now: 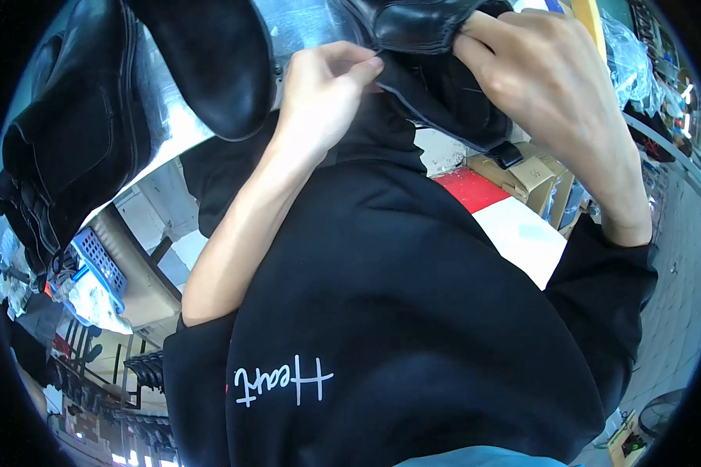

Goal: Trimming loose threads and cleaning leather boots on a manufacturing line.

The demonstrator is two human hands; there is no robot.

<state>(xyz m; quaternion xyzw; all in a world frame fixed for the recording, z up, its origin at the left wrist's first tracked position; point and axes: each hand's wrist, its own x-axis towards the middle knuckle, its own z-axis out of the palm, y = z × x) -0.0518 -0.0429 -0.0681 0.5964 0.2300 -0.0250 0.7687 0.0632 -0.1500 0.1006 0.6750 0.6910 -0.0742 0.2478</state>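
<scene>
a loose black fabric shirt with white lettering (397,311) fills the middle and 6 o'clock of the view. at 10 o'clock stands black leather footwear with stitched seams (86,124), darkened and cut off by the fisheye rim. beside it, at 11 o'clock, a smooth black piece with a rounded end (214,70) points toward 5 o'clock, its upper part out of view.

the piece in hand, a black leather boot with a glossy rounded section and a soft open upper (417,27), lies at 12 o'clock between the two hands. the top edge crops it, so its full long axis cannot be told; the open upper slants down toward 4 o'clock, and its dark folds are hard to make out.

the right hand (541,74) reaches in from 3 o'clock, bent fingers at the boot's gathered edge, which lies at 9 o'clock from the knuckles; its thumb is hidden, so whether it closes on the leather cannot be told. the left hand (327,89) has thumb and forefinger pinched together on the boot's thin edge, most of the boot lying from 1 to 4 o'clock of that pinch.

toward 4 o'clock is a red-and-white flat panel (522,241); at 8 o'clock, a blue perforated plastic basket (100,261).
</scene>
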